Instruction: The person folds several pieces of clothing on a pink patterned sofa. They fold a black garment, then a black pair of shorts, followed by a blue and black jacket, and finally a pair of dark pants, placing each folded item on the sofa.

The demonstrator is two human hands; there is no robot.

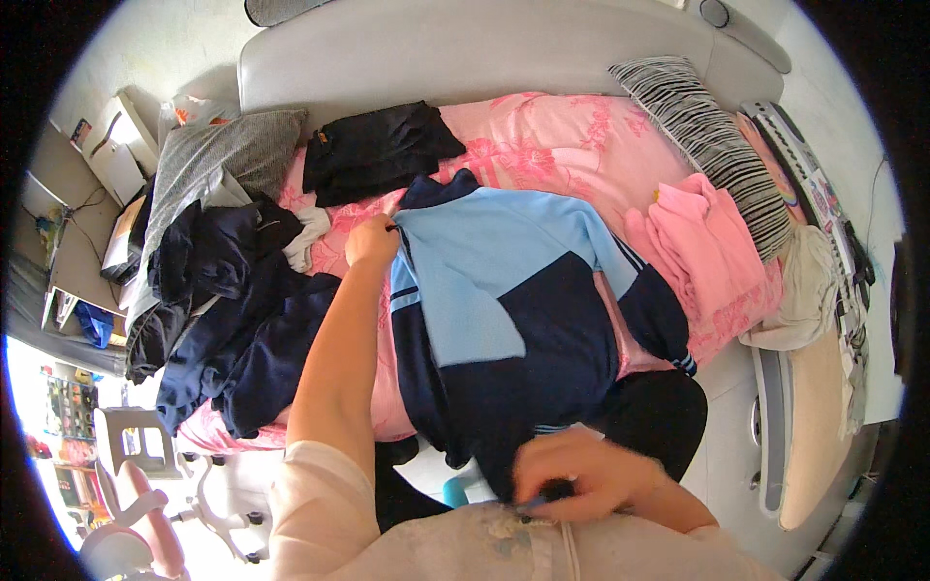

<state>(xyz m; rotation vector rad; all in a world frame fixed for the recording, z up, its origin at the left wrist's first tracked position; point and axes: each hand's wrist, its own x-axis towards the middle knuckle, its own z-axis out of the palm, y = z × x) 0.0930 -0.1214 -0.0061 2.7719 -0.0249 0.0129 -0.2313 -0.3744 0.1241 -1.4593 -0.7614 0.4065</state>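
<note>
A light-blue and navy jacket (484,242) with a dark collar lies spread over the pink bed, its collar pointing away from me. My left hand (373,240) is closed on the jacket's left edge just below the collar. Close to my body, my right hand (591,474) is closed around dark fabric at the jacket's lower end. That hand is slightly blurred, and which part of the garment it grips is hard to make out. The jacket's right sleeve (659,315) stretches out to the right with a striped cuff.
A folded black garment (378,150) lies beyond the jacket. Dark clothes (242,310) are heaped at left beside a grey pillow (232,140). At right are folded pink clothing (702,242), a striped pillow (702,140) and a keyboard instrument (823,184). A chair (136,436) stands lower left.
</note>
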